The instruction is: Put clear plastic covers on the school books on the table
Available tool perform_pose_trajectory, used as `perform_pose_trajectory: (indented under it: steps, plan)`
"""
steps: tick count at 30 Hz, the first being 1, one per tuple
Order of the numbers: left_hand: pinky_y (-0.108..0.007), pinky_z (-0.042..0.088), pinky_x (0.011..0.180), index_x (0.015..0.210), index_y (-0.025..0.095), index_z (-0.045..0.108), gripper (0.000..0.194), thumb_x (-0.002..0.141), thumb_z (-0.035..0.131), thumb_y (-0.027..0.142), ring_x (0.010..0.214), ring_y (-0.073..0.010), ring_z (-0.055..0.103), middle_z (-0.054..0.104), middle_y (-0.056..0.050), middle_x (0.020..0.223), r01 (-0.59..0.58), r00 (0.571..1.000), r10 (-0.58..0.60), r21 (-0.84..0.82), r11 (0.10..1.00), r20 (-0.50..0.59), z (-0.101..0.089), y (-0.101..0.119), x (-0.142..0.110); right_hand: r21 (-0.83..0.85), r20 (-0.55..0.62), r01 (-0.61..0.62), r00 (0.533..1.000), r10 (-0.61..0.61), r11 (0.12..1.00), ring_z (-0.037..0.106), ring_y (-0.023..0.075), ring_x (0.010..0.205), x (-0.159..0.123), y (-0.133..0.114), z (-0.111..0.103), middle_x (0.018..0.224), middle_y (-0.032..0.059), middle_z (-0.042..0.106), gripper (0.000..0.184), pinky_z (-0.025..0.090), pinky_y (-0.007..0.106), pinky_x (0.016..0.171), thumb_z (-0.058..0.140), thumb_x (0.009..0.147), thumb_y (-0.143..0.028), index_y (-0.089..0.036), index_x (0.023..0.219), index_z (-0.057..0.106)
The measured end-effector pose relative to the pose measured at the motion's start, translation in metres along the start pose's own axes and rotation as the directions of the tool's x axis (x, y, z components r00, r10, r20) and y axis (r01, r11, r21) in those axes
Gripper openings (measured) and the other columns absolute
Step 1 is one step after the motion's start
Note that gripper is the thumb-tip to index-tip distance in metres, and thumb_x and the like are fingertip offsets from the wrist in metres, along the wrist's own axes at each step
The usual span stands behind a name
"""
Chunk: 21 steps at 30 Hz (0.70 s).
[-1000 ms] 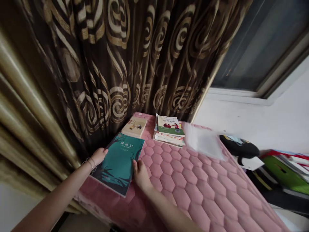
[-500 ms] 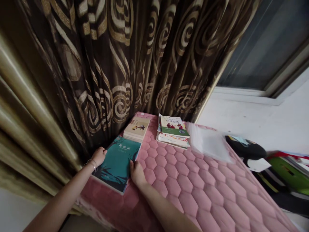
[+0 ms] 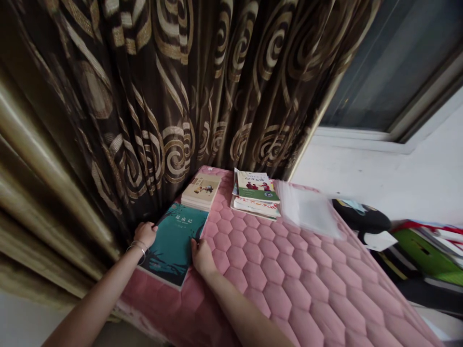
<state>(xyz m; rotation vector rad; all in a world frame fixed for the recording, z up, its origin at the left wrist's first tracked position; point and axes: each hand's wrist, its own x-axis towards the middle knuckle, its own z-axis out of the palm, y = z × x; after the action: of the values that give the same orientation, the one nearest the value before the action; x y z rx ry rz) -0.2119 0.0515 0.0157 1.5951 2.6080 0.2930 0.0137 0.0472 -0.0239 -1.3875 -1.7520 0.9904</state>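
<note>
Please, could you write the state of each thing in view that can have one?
Teal book: closed, titled cover up
Left hand: holding the book's left edge
Right hand: holding its right edge
Beige books: closed, stacked
Green-and-white book: closed, topping a pile
Clear plastic sleeves: lying flat, overlapping
Patterned curtain: hanging in folds

Desk (image 3: pixel 285 270) open from the right hand (image 3: pixel 203 258) to its right edge. Left of the teal book (image 3: pixel 173 241), left hand (image 3: pixel 145 235) and curtain (image 3: pixel 152 159) obstruct. Beyond it, small books (image 3: pixel 202 189) block; stack (image 3: pixel 256 193) and sleeves (image 3: pixel 311 212) occupy the far side.
</note>
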Motion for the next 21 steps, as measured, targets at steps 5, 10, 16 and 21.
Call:
perform_pose_trajectory:
  steps: [5, 10, 16, 21]
  plan:
    - [-0.027, 0.045, 0.085, 0.095, 0.015, 0.074, 0.031, 0.089, 0.045, 0.023, 0.101, -0.0237, 0.064, 0.074, -0.013, 0.094, -0.018, 1.000, 0.018, 0.018, 1.000, 0.004, 0.000, 0.002, -0.003, -0.162, 0.055, -0.021, 0.998, 0.030, 0.987, 0.068, 0.0270, 0.096, -0.005, -0.009, -0.014, 0.104, 0.0202, 0.069, 0.043, 0.050, 0.033, 0.077, 0.041, 0.095, -0.027, -0.004, 0.131, 0.044]
    - [-0.028, 0.047, 0.082, 0.096, 0.015, 0.075, 0.032, 0.088, 0.045, 0.023, 0.098, -0.0249, 0.066, 0.074, -0.014, 0.094, -0.011, 1.000, 0.011, 0.009, 1.000, -0.012, -0.001, 0.002, -0.006, -0.209, 0.093, -0.027, 0.995, 0.047, 0.978, 0.068, 0.0250, 0.099, -0.007, -0.013, -0.018, 0.106, 0.0168, 0.070, 0.045, 0.049, 0.032, 0.079, 0.038, 0.097, -0.030, -0.009, 0.136, 0.042]
    - [-0.024, 0.046, 0.082, 0.105, 0.014, 0.073, 0.034, 0.089, 0.045, 0.024, 0.099, -0.0226, 0.066, 0.073, -0.015, 0.104, 0.024, 1.000, -0.024, 0.005, 1.000, -0.015, -0.002, 0.004, -0.007, -0.274, 0.096, -0.063, 0.991, 0.092, 0.960, 0.068, 0.0258, 0.098, -0.008, -0.016, -0.018, 0.107, 0.0162, 0.070, 0.052, 0.050, 0.034, 0.079, 0.038, 0.096, -0.031, -0.010, 0.143, 0.034]
    - [-0.026, 0.046, 0.082, 0.103, 0.016, 0.073, 0.034, 0.089, 0.044, 0.023, 0.099, -0.0240, 0.065, 0.073, -0.014, 0.102, 0.051, 0.999, -0.051, 0.024, 0.998, 0.003, -0.008, 0.008, -0.009, -0.249, 0.109, -0.076, 0.988, 0.106, 0.966, 0.068, 0.0258, 0.099, -0.007, -0.019, -0.018, 0.108, 0.0171, 0.070, 0.050, 0.050, 0.034, 0.081, 0.040, 0.095, -0.029, -0.009, 0.141, 0.037]
